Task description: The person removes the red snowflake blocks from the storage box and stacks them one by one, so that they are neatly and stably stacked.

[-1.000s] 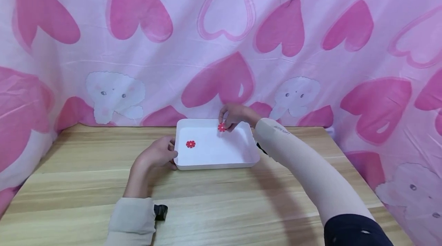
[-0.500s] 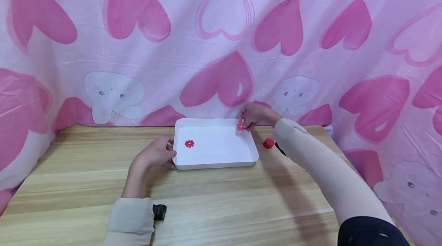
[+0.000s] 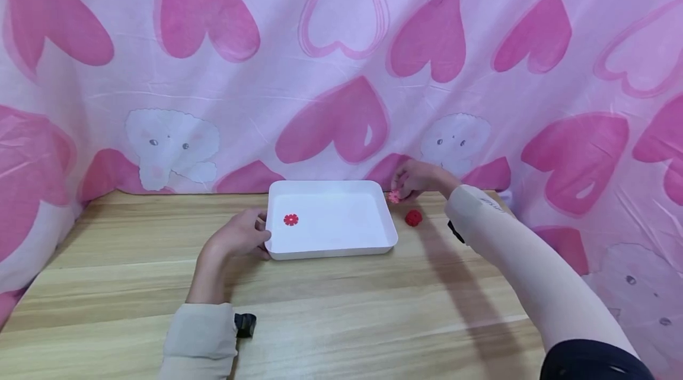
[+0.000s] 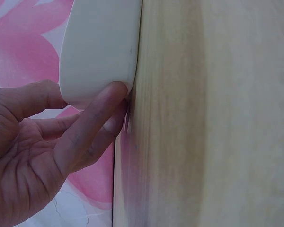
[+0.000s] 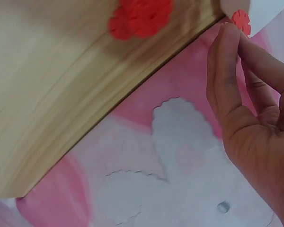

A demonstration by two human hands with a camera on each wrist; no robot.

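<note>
My left hand (image 3: 241, 234) grips the left end of a shallow white tray (image 3: 331, 254), its thumb and fingers at the corner and outer wall in the left wrist view. One flat red flower-shaped plastic disc (image 3: 290, 220) lies inside the tray, towards the left. Just beyond the tray's back right corner, my right hand (image 3: 413, 179) pinches a second red flower-shaped disc (image 5: 241, 22) between thumb and fingertips, close above the table. Below that hand, a red cluster of joined flower discs (image 3: 413, 217) sits on the wood beside the tray.
The wooden table (image 3: 331, 315) ends at a pink heart-patterned cloth (image 3: 331, 119) hanging along the back and sides. A black clip-like piece (image 3: 245, 325) sits by the left sleeve.
My right hand has moved right with the pinched disc, from over the tray to outside its right edge. The red cluster, formerly hidden by the arm, now shows. The left hand stays put.
</note>
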